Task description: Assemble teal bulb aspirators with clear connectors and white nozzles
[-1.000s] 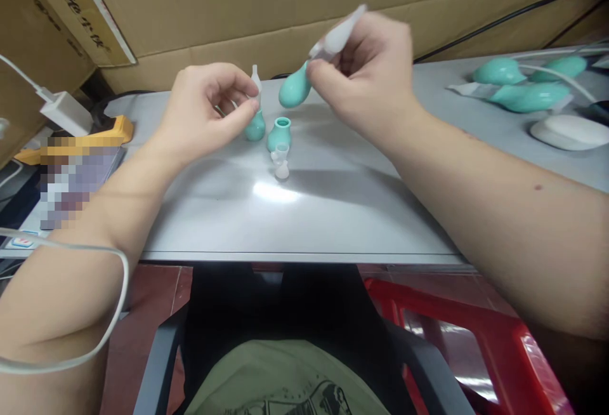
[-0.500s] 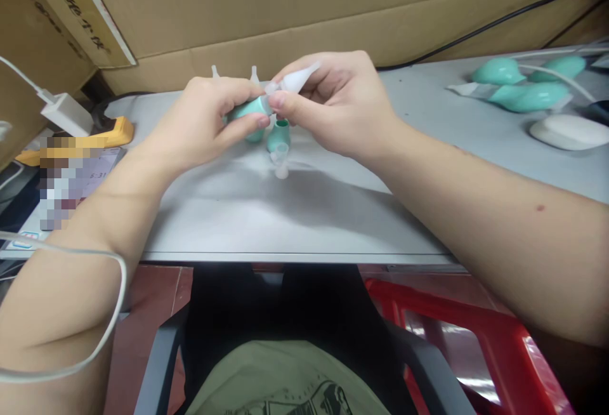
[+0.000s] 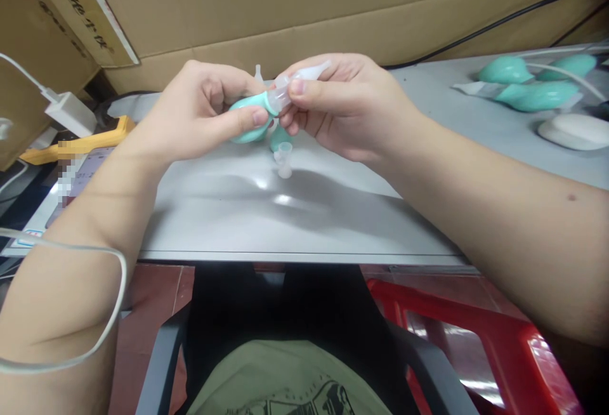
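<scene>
My left hand (image 3: 216, 104) is closed around a teal squeeze bulb (image 3: 250, 126), its mouth facing right. Between the fingers of my right hand (image 3: 335, 101) is a translucent nozzle (image 3: 311, 72) with a tapered tip pointing up and right. The nozzle's wide clear base meets the bulb's mouth; I cannot tell how deep it sits. Just below the hands, another teal bulb (image 3: 280, 139) stands on the table, partly covered by my fingers. In front of it is a small clear plastic piece (image 3: 284, 160). Another nozzle tip (image 3: 258, 73) shows behind my left hand.
Several teal bulbs with clear nozzles (image 3: 537, 94) lie at the table's right, near a white mouse (image 3: 573, 131). A white charger (image 3: 71, 113), a yellow power strip (image 3: 78, 142) and a phone (image 3: 83, 174) are at the left. Cardboard (image 3: 285, 2) walls the back.
The held bulb has tilted and shows more of its body. My right fingers have shifted along the nozzle, so its clear base now shows at the bulb's mouth.
</scene>
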Demonstrator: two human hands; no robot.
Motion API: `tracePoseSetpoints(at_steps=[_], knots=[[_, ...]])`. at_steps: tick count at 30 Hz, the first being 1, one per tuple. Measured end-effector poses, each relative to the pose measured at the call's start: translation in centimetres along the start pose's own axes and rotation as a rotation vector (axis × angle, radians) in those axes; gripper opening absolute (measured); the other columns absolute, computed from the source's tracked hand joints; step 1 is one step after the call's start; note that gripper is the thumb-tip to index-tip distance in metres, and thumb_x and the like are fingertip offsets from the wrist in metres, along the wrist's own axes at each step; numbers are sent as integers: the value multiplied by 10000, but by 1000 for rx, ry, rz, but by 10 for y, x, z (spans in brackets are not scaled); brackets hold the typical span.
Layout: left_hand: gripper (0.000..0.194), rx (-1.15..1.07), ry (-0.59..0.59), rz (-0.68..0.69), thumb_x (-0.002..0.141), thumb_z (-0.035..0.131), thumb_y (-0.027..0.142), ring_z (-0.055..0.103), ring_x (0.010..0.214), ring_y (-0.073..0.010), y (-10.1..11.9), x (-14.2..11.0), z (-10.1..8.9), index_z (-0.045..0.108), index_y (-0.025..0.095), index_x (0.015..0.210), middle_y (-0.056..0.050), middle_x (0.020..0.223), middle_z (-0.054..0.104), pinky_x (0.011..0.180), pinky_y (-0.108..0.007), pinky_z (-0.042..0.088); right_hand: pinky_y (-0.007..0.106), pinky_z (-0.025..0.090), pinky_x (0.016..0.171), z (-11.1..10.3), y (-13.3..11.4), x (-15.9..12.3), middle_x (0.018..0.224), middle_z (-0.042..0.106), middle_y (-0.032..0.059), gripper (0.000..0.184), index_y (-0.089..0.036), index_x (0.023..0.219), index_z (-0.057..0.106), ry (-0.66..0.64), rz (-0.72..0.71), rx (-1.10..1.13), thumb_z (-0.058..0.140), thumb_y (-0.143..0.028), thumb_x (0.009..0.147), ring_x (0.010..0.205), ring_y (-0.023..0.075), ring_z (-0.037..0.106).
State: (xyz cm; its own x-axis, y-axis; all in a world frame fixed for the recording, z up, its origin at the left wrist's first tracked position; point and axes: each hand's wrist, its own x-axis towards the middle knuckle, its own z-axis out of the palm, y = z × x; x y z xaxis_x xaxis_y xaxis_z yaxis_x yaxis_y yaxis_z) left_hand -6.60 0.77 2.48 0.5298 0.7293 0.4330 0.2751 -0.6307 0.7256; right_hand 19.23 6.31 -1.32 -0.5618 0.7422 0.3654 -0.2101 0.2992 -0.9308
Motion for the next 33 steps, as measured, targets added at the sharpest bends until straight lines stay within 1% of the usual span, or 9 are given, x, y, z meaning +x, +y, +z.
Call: tracePoseSetpoints(at_steps=[2,5,7,10,13,17,22,28,33], knots=[[497,-15,46,-34,1056,1126,721,875,1015,-262,-1,-2,-4,977,247,1078,-62,1100,967,972,-447,739,403,602,739,-3,1,5,868,739,63,635,-275,862,836,58,-93,109,976,-872,1029,794,247,666],[360,24,71,-65,1052,1123,593,869,994,-244,-8,-4,-12,991,263,1106,-38,1124,984,940,-441,710,415,577,767,-14,-4,6,1015,803,85,415,-270,910,848,153,-167,101,1094,-604,938,857,262,653],[232,87,36,-71,1033,1087,487,881,1041,-270,-14,-3,-17,1003,294,1131,-30,1152,989,953,-459,713,450,597,815,-20,-9,2,1114,838,87,342,-280,930,864,143,-145,19,1135,-487,902,893,281,650],[223,238,1,-76,976,1033,400,852,1060,-266,-22,-1,-21,1012,280,1162,-27,1155,983,869,-410,667,482,636,861,-23,-9,-3,1084,842,53,373,-312,990,899,121,-160,-105,1149,-585,954,884,281,644],[279,301,-46,-144,1005,1020,419,821,1063,-242,-27,0,-19,995,227,1207,-27,1157,972,833,-358,637,470,691,924,-19,-1,-3,1030,844,30,512,-315,1048,898,95,-142,-221,1228,-673,888,911,266,694],[286,308,-32,-173,1052,1026,469,867,1064,-266,-32,-1,-15,971,213,1167,-42,1136,963,909,-385,691,384,610,744,-17,13,4,921,769,-6,693,-289,1071,811,78,-246,-307,1269,-728,793,822,211,667],[262,339,-22,-179,1054,1018,437,919,1063,-304,-40,0,-15,979,212,1182,-64,1128,970,884,-407,725,404,597,716,-17,16,1,883,724,7,556,-290,1070,797,13,-317,-406,1136,-727,1018,775,215,632],[215,376,-14,-162,1049,1012,399,925,1019,-313,-46,1,-12,980,228,1176,-51,1051,953,979,-460,778,412,622,788,-15,13,-4,897,733,20,547,-294,1131,818,14,-266,-494,1053,-783,1069,826,240,653],[233,417,-25,-165,999,1044,417,916,1033,-328,-39,1,-14,980,253,1151,-58,1076,955,972,-470,768,466,643,784,-13,13,-6,915,788,44,373,-303,1114,855,32,-312,-556,1011,-642,1112,816,269,676]])
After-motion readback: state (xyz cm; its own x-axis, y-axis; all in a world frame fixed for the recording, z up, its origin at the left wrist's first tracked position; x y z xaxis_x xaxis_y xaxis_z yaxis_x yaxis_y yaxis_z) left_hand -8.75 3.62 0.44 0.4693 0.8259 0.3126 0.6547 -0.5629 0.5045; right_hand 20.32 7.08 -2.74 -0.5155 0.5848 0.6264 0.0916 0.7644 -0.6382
